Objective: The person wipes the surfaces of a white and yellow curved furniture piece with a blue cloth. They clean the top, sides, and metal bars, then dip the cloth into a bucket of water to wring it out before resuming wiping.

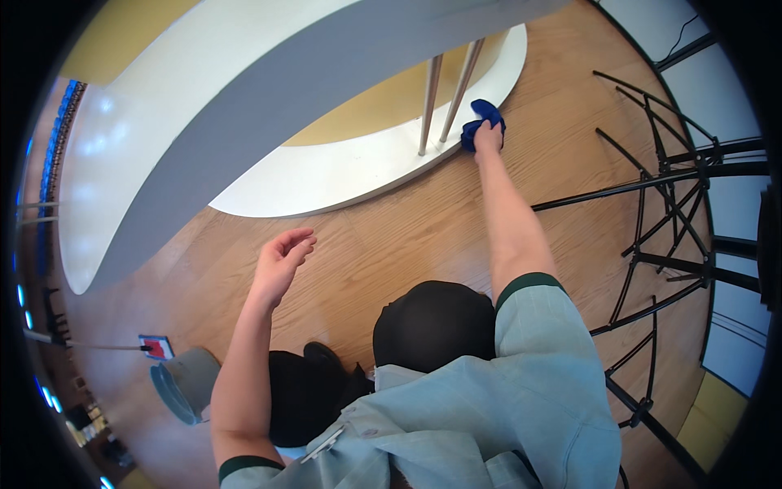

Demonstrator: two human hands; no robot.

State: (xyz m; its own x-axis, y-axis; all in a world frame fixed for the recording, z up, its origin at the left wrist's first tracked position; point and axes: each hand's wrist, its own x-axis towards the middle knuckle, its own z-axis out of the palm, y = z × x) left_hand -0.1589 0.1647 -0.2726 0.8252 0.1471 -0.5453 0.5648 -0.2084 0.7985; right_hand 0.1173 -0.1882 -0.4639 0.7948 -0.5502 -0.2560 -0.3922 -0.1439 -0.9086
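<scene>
A dark blue cloth (486,110) is bunched in my right hand (488,139), at the outer edge of a curved white base (366,160), just above the wood floor. Two metal posts (431,104) rise from the base left of that hand, towards a white counter with a grey side (244,91). My left hand (283,261) hangs over the floor with its fingers loosely curled and nothing in it, below the left part of the base.
Black metal tripod stands (672,177) spread their legs at the right. A grey bucket (189,379) and a flat mop (156,348) with a red and blue head are at the lower left. Wood flooring (366,244) lies before my knees.
</scene>
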